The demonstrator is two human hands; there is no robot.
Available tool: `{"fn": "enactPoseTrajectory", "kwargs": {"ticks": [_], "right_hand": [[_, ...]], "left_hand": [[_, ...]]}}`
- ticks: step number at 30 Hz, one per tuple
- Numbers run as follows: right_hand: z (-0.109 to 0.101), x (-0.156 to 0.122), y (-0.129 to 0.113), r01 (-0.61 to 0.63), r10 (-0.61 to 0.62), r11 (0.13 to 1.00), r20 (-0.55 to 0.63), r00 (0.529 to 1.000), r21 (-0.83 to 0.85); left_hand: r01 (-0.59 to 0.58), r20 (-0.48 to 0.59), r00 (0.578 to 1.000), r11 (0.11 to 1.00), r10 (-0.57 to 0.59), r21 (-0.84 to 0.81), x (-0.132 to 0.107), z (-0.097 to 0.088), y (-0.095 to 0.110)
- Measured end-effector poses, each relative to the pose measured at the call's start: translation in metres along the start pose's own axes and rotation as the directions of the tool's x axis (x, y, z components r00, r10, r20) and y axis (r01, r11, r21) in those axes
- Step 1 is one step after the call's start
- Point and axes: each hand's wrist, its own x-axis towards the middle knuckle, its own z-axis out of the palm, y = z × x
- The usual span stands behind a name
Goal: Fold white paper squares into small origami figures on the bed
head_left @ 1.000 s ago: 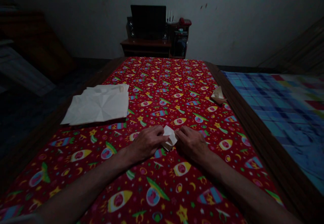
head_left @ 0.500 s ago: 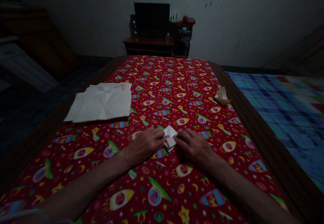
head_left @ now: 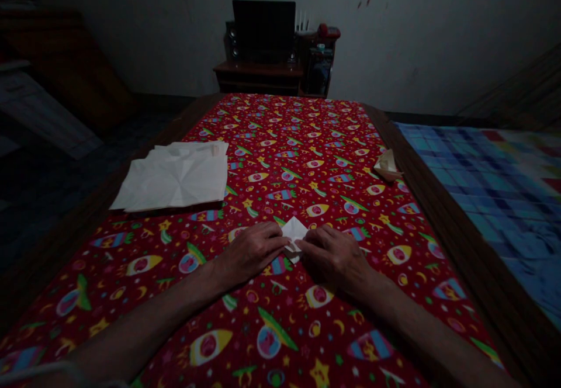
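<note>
A small piece of folded white paper (head_left: pixel 295 228) lies on the red patterned cloth (head_left: pixel 280 294), one corner pointing away from me. My left hand (head_left: pixel 256 249) grips its left edge, thumb on top near the middle. From the other side, my right hand (head_left: pixel 335 253) grips the right edge, its thumb close to the left thumb. Fingers cover both sides of the paper, so only its upper part and lower tip show.
A stack of creased white paper sheets (head_left: pixel 175 177) lies at the left. Near the right table edge sits a folded paper shape (head_left: pixel 387 166). Beyond the table stand a dark monitor (head_left: pixel 263 30) and a red telephone (head_left: pixel 328 31). A blue checked cover (head_left: pixel 460 154) is at the right.
My right thumb has moved inward over the middle of the folded paper, closer to my left thumb. The paper stays in place between both hands.
</note>
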Motion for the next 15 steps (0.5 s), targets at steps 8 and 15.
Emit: {"fn": "enactPoseTrajectory", "kwargs": {"ticks": [8, 15], "right_hand": [[0.0067, -0.0025, 0.0014, -0.044, 0.047, 0.998, -0.114, 0.992, 0.035], [0.0052, -0.0014, 0.0004, -0.053, 0.058, 0.997, -0.113, 0.992, 0.05]], "left_hand": [[0.014, 0.024, 1.0, 1.0, -0.014, -0.005, -0.0003, -0.0015, 0.0009], [-0.048, 0.089, 0.995, 0.998, 0.045, 0.036, 0.0037, -0.0037, 0.0015]]}}
